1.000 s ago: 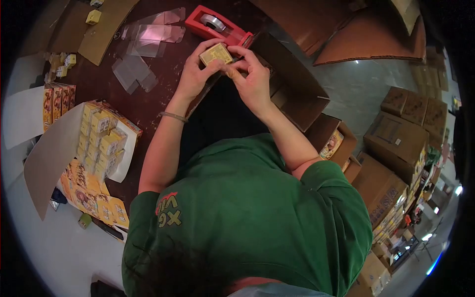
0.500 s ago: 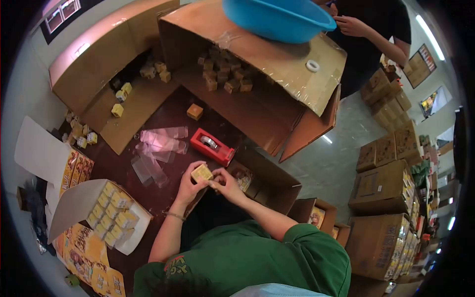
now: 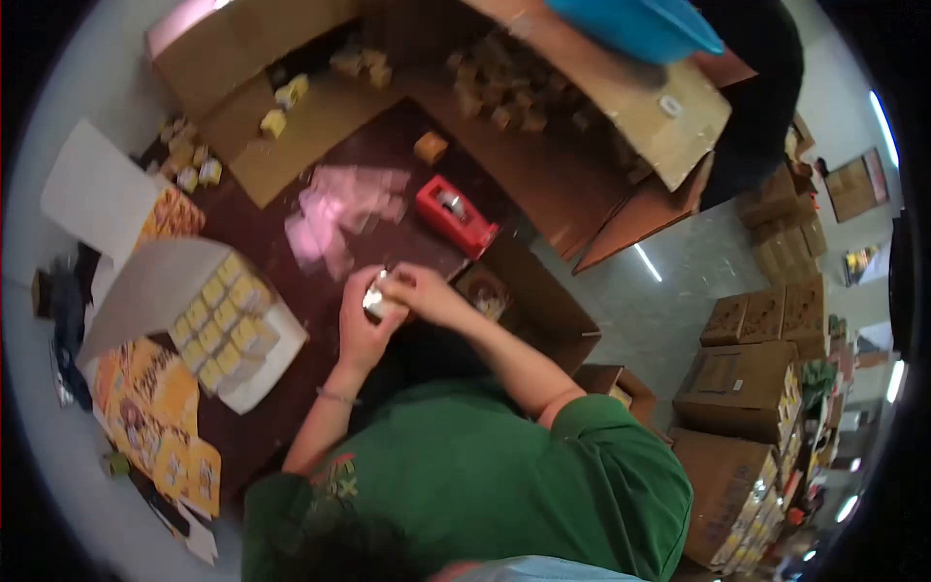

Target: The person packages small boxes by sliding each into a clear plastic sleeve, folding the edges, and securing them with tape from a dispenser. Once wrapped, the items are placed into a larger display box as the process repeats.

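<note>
My left hand (image 3: 361, 328) is closed around a small box (image 3: 375, 299), whose visible face glares white. The fingers of my right hand (image 3: 423, 295) are closed against the same box from the right; its finer details are blurred. Just beyond my hands lie flat clear plastic pieces (image 3: 335, 209) and a red tape dispenser (image 3: 456, 217) on the dark red table (image 3: 262, 223). A single orange small box (image 3: 430, 147) sits behind the dispenser. To the left, an open white display carton (image 3: 276, 359) holds rows of small yellow boxes (image 3: 221, 315).
A large cardboard box (image 3: 640, 107) carries a blue basin (image 3: 635, 24) and a white tape roll (image 3: 669, 105). Loose small boxes (image 3: 514, 82) lie inside it. An open carton (image 3: 543, 301) is at my right. Printed orange cartons (image 3: 145, 407) lie at left; stacked cartons (image 3: 742, 388) stand on the right.
The view has shifted, so the table things appear farther right and higher. The small box has been turned in my hands; its yellow face has given way to a bright, shiny one.
</note>
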Demonstrator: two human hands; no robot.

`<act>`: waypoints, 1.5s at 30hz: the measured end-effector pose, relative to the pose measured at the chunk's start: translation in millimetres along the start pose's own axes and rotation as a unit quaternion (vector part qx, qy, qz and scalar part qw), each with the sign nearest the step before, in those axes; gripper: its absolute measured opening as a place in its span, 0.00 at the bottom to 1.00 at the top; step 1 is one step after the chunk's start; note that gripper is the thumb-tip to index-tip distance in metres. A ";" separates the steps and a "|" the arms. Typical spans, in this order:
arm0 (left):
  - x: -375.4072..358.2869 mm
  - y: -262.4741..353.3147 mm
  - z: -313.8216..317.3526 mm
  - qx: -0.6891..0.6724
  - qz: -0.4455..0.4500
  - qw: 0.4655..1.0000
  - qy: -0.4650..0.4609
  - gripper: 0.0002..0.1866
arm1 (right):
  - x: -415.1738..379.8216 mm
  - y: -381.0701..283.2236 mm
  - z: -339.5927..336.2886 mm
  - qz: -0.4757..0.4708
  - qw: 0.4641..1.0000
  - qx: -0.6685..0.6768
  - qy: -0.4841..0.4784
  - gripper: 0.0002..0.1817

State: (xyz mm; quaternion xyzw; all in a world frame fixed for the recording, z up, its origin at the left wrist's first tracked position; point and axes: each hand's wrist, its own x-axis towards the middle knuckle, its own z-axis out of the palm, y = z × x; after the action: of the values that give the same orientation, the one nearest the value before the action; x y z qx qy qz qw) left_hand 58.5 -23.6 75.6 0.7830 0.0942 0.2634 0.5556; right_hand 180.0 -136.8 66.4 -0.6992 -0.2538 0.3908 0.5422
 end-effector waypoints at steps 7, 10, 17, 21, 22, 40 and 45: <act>-15.9 -16.6 -35.1 -0.362 -0.219 0.900 0.109 0.21 | -0.5 -20.2 15.8 -0.181 0.982 0.058 0.013 0.14; -29.6 -18.7 -52.4 -0.591 -0.297 0.740 0.125 0.19 | -21.4 -43.6 26.0 -0.448 0.838 -0.309 -0.035 0.24; -84.1 -25.2 -73.0 -0.765 -0.275 0.573 0.097 0.24 | -26.8 -58.6 59.1 -0.456 0.786 -0.328 -0.257 0.36; -88.7 -0.7 -101.2 -0.748 -0.233 0.618 0.069 0.27 | 7.2 -67.6 75.6 -0.481 0.807 -0.233 -0.252 0.38; -87.6 9.3 -108.6 -0.671 -0.256 0.681 0.144 0.27 | 18.0 -74.8 82.5 -0.427 0.850 -0.177 -0.251 0.35; -98.8 8.1 -107.5 0.089 -0.103 0.969 0.207 0.14 | 86.0 -38.8 131.3 -0.408 0.844 -0.338 -0.083 0.43; -80.2 13.8 -82.5 0.055 -0.093 0.983 0.147 0.13 | 180.5 -4.2 12.6 -0.143 0.770 -0.584 0.215 0.39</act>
State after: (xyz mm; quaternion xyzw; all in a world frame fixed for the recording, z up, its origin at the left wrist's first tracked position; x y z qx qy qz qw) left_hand -53.8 3.7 83.8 0.7525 0.2619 0.3174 0.5143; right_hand 272.1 12.0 20.1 -0.9024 -0.4070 -0.0754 0.1195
